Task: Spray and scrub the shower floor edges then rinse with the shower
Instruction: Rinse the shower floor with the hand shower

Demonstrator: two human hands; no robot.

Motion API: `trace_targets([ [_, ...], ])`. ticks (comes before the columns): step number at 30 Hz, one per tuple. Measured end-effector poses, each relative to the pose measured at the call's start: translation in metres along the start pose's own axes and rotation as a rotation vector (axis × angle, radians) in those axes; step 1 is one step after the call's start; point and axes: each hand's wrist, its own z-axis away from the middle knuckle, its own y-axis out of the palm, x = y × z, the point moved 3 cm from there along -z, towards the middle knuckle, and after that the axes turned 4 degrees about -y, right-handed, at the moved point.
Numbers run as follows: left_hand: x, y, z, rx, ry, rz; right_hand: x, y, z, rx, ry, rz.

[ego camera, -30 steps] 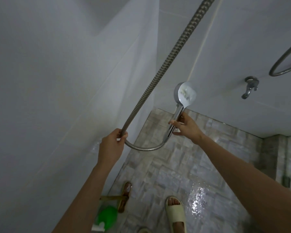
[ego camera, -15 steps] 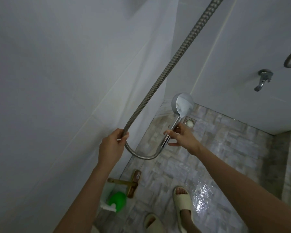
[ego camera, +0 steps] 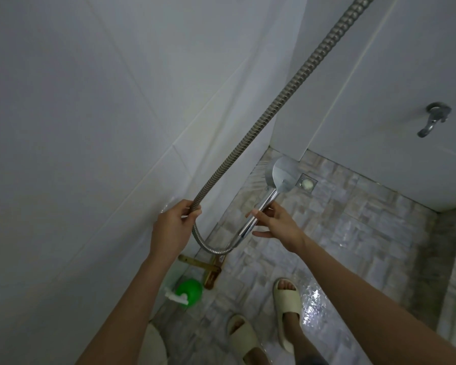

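My right hand [ego camera: 277,226] grips the chrome handle of the shower head [ego camera: 281,177], whose round face points left and down toward the floor edge by the left wall; faint water streaks leave it. My left hand [ego camera: 173,227] holds the ribbed metal hose [ego camera: 287,98], which rises to the top right and loops below my hands into the handle. The stone-pattern shower floor [ego camera: 353,233] is wet and shiny. A green spray bottle [ego camera: 188,291] and a wooden-backed scrub brush [ego camera: 208,270] lie at the left wall's base.
White tiled walls close in on the left and behind. A square floor drain [ego camera: 306,183] sits in the far corner. A chrome tap [ego camera: 433,118] juts from the back wall. My feet in cream slides [ego camera: 287,309] stand on the floor.
The shower head has dropped lower and turned its face toward the left floor edge. My view has tilted down, so both slides and the bottle show more fully. Both hands keep their hold.
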Motion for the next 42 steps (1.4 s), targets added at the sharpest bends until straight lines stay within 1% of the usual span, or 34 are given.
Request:
trace_targets([
  [8, 0.010, -0.003, 0.008, 0.026, -0.005, 0.008, 0.000, 0.011, 0.009, 0.045, 0.015, 0.032],
  [12, 0.014, -0.005, 0.009, 0.030, -0.021, 0.050, -0.001, 0.014, 0.012, 0.050, 0.018, 0.027],
  [19, 0.016, -0.004, 0.009, 0.047, -0.038, 0.089, -0.005, 0.010, 0.014, -0.033, 0.015, 0.040],
  [30, 0.009, 0.011, 0.014, 0.080, -0.030, 0.067, -0.022, -0.004, 0.021, -0.162, 0.014, 0.046],
  [38, 0.008, 0.018, 0.011, 0.084, -0.026, 0.043, -0.016, -0.022, 0.008, -0.094, -0.018, 0.057],
  [42, 0.002, 0.029, 0.003, 0.077, -0.040, 0.093, 0.000, -0.038, -0.008, -0.098, -0.055, 0.086],
])
